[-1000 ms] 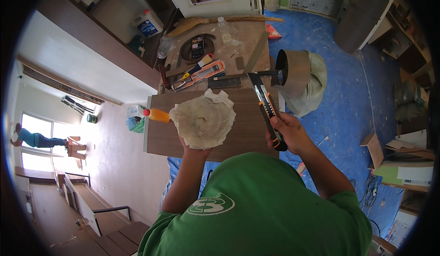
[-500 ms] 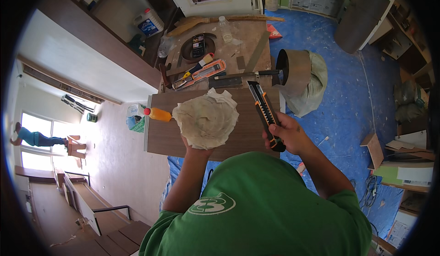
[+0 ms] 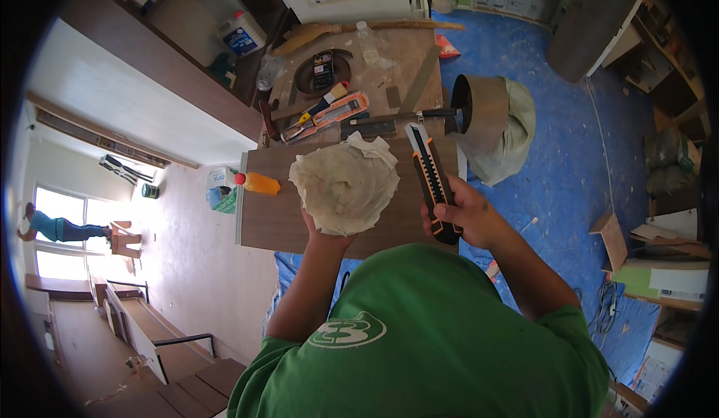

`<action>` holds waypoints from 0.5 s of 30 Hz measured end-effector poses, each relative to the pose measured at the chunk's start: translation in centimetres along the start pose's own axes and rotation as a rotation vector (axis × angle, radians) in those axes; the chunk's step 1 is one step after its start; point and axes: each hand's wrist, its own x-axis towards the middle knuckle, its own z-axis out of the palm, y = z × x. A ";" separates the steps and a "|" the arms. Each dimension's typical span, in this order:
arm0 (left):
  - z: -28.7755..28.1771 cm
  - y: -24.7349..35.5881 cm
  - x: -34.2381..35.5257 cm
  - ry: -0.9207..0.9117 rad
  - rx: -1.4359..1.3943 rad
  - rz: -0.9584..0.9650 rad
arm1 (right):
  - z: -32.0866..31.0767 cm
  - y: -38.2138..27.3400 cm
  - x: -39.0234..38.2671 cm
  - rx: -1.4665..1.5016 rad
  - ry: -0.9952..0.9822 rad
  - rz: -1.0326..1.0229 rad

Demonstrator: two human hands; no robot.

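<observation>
Above the brown board (image 3: pixel 262 223), the left hand (image 3: pixel 328 240) supports a crumpled pale wad (image 3: pixel 344 186) (fingers hidden, grip unclear) — the right hand (image 3: pixel 468 214) has its fingers clamped round the cutter (image 3: pixel 432 182) — tip best kept clear of the left.

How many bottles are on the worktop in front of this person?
2: an orange bottle, left of the off-white bundle, and a clear bottle by the broom at the far end. More may be hidden.

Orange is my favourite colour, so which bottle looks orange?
The small red-capped bottle left of the crumpled whitish bundle. The farther bottle looks clear, and the jug is white.
</observation>
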 end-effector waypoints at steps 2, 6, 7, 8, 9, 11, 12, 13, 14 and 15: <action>0.4 -0.2 -0.1 0.052 0.009 0.013 | 0.1 -0.1 0.0 0.120 -0.008 -0.009; 0.9 -0.2 -0.3 0.103 0.031 0.019 | -0.3 0.0 0.5 0.319 0.009 -0.030; 0.8 -0.2 -0.3 0.098 0.038 0.016 | -0.7 0.3 0.6 0.340 0.023 -0.040; 0.6 -0.2 -0.3 0.092 0.033 0.015 | -1.2 0.5 0.6 0.361 0.037 -0.049; 0.1 -0.1 -0.4 0.086 0.030 0.017 | -1.5 0.7 0.7 0.383 0.047 -0.057; -0.3 0.0 -0.7 0.085 0.013 0.018 | -1.4 0.8 0.6 0.363 0.078 -0.068; -0.4 0.1 -0.8 0.089 -0.001 0.016 | -1.2 0.6 0.6 0.353 0.093 -0.073; -0.4 0.1 -0.8 0.093 -0.015 0.014 | -0.9 0.4 0.6 0.283 0.103 -0.101; -0.7 0.2 -0.8 0.084 -0.003 0.018 | -0.4 -0.1 0.6 0.213 0.112 -0.130; -1.1 0.3 -0.7 0.076 0.013 0.024 | 0.1 -0.6 0.6 0.147 0.118 -0.158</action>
